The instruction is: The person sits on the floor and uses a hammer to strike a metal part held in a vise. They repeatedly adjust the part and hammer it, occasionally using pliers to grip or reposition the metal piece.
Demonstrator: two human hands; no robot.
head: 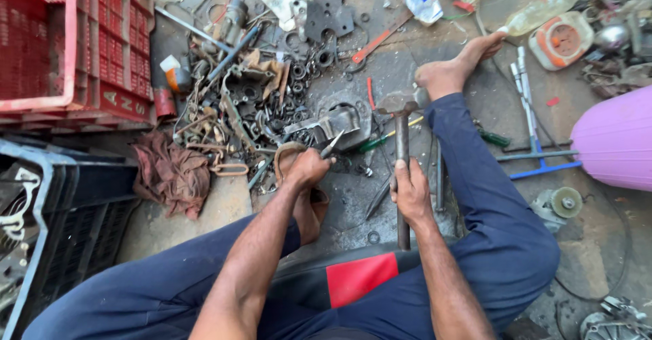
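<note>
Right hand [410, 194] clamped round the hammer [402, 150] handle, head raised over the floor, left hand [307, 168] gripping a small metal tool [332, 144] against the grey metal part [336, 124], scrap pile [251, 88] beyond, red crate [75, 41] far left

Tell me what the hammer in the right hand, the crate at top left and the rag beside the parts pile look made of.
Hammer: dull grey-brown metal head and shaft, apparently steel, unpainted, rust-tinged. Right hand grips the shaft.
Crate: red moulded plastic, judging by its even lattice walls and slight sheen.
Rag: brownish-maroon woven cloth, crumpled in soft folds, looks grimy.
</note>
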